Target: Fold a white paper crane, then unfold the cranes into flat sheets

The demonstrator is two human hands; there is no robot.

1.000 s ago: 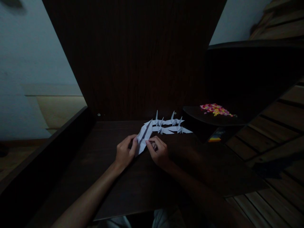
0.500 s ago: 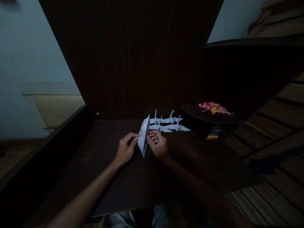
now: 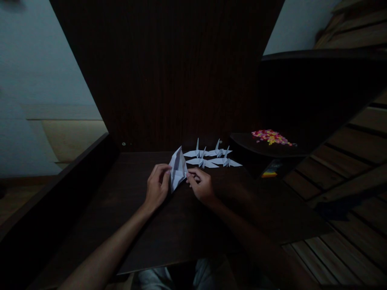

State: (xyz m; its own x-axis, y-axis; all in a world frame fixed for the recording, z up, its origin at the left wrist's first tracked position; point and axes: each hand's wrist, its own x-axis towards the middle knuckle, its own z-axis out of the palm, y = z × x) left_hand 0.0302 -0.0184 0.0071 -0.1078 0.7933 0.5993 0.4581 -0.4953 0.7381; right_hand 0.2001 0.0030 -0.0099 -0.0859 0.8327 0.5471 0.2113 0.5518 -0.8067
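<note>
A white folded sheet of paper [image 3: 178, 167] is held up just above the dark desk, its folds spread partly apart. My left hand [image 3: 158, 183] is closed on its left edge, thumb against the near side. At the right edge, my right hand [image 3: 200, 184] pinches the paper between thumb and forefinger, with the other fingers curled. Just beyond my right hand stand several white paper cranes [image 3: 202, 162] in two rows, their thin necks and tails pointing up and outward.
The dark wooden desk [image 3: 145, 241] has a tall back panel [image 3: 169, 80] and a raised left side [image 3: 60, 189]. On a rounded shelf [image 3: 248, 141] at the right lies a pile of small pink, red and yellow pieces [image 3: 272, 137]. A yellow-orange item [image 3: 269, 174] sits beneath that shelf.
The folded paper has turned and opened, now showing its inner folds instead of a narrow side. It has shifted slightly left with my left hand. My right hand stays close to its place.
</note>
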